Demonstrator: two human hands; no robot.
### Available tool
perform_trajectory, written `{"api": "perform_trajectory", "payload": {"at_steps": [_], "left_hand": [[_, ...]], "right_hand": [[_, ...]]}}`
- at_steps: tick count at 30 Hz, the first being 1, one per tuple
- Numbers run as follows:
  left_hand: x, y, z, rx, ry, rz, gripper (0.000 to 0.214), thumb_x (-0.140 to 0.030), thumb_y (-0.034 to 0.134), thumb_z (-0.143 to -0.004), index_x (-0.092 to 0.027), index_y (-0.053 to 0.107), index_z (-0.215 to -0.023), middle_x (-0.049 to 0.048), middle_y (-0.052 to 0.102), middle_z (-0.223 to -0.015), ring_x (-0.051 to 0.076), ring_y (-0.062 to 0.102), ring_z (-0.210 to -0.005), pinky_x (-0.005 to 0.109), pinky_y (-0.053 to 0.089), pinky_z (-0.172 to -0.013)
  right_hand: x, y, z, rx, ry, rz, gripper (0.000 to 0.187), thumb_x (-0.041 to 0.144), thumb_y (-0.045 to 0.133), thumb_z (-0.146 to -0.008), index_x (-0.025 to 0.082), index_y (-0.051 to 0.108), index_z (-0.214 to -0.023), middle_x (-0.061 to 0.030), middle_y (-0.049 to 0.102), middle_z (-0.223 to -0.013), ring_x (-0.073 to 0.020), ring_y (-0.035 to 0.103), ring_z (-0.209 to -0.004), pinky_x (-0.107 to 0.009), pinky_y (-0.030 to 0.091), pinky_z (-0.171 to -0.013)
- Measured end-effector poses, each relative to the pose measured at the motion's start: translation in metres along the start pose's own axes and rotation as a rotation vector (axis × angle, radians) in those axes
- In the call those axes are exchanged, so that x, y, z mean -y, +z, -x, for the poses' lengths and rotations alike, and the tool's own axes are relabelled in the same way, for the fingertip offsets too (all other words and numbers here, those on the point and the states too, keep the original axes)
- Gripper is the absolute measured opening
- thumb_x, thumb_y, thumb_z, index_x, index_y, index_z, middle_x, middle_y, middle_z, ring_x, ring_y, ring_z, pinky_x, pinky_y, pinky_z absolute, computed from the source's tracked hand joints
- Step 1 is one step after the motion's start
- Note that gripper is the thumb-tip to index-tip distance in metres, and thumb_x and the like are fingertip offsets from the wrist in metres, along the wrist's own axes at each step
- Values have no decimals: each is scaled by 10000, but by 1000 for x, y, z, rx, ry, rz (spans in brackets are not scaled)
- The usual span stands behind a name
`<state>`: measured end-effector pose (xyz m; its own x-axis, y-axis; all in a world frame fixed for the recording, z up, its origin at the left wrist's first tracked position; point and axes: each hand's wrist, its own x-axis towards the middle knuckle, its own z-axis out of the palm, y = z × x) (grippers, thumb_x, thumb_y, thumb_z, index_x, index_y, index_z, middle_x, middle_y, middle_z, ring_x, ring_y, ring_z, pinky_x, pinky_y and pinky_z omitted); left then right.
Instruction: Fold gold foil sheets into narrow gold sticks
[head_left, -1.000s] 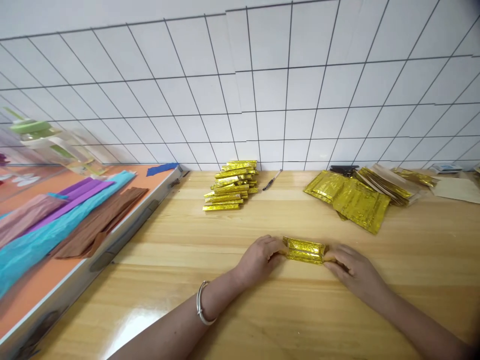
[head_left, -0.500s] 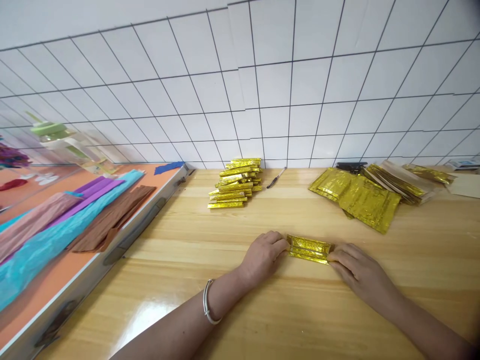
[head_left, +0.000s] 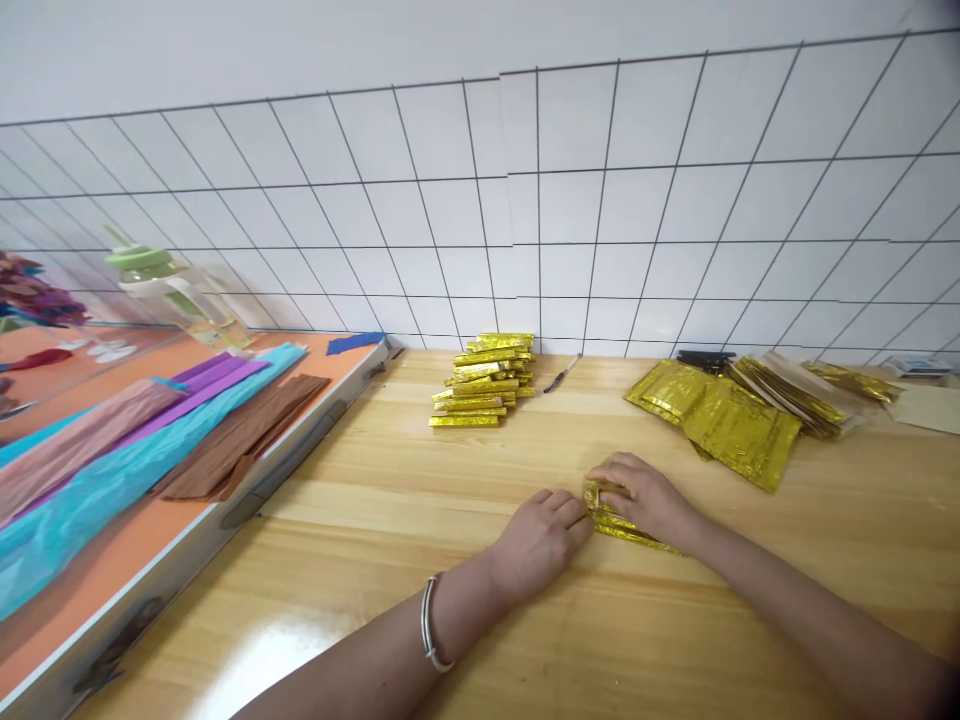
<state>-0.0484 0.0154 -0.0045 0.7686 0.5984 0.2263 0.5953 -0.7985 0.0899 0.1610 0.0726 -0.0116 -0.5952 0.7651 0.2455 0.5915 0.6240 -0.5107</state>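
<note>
A folded gold foil strip [head_left: 621,525] lies on the wooden table [head_left: 525,620] in front of me. My right hand [head_left: 649,497] lies over the strip with its fingers curled down on it, covering most of it. My left hand [head_left: 541,535], fingers curled, touches the strip's left end. A silver bangle [head_left: 428,622] is on my left wrist. Further back stands a stack of folded gold strips [head_left: 484,379]. Flat gold foil sheets [head_left: 720,420] lie at the back right.
A black pen [head_left: 562,372] lies by the tiled wall. More foil and paper sheets [head_left: 810,385] lie at the far right. On the left, an orange board [head_left: 112,545] holds strips of coloured crepe paper [head_left: 127,450] and a green-capped bottle [head_left: 169,290].
My right hand has moved left from the strip's right end onto its top. My left hand stays at the left end. The view has shifted slightly.
</note>
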Motion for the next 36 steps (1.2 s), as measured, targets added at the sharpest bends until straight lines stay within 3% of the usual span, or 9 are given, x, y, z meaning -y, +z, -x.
{"api": "perform_trajectory", "payload": {"at_steps": [6, 24, 28, 32, 36], "left_hand": [[2, 4, -2, -36, 21, 14, 190, -194, 402, -914, -142, 543, -1031, 64, 582, -1040, 178, 481, -1050, 304, 401, -877], [2, 7, -5, 14, 11, 46, 184, -133, 378, -905, -132, 528, -1013, 66, 563, -1130, 167, 471, -1120, 288, 380, -944], [2, 4, -5, 20, 13, 40, 181, -140, 386, -901, -132, 528, -1012, 71, 540, -1170, 175, 457, -1135, 293, 377, -947], [1, 1, -5, 4, -18, 8, 176, -162, 397, -899, -148, 533, -1010, 68, 504, -1220, 196, 447, -1134, 318, 385, -931], [-2, 1, -4, 24, -110, -27, 167, -172, 428, -885, -158, 533, -1015, 84, 511, -1187, 197, 508, -1003, 346, 410, -867]], "right_hand": [[-9, 14, -13, -18, 22, -97, 284, 32, 502, -702, 224, 655, -847, -19, 598, -809, -153, 550, -798, -274, 435, -712], [-5, 9, -20, 36, 69, -42, 213, 71, 506, -726, 219, 631, -814, -8, 589, -796, -144, 530, -766, -239, 396, -654], [-10, 6, -20, 88, 65, -88, 231, 64, 516, -716, 215, 634, -844, -9, 586, -812, -137, 542, -747, -233, 411, -632], [-11, 2, -17, 97, 15, -123, 265, 131, 545, -758, 227, 616, -995, -24, 585, -916, -139, 555, -800, -246, 440, -694], [-8, -1, -14, 89, -111, 31, 259, 216, 498, -839, 266, 611, -1068, -39, 585, -959, -152, 549, -862, -268, 435, -752]]}}
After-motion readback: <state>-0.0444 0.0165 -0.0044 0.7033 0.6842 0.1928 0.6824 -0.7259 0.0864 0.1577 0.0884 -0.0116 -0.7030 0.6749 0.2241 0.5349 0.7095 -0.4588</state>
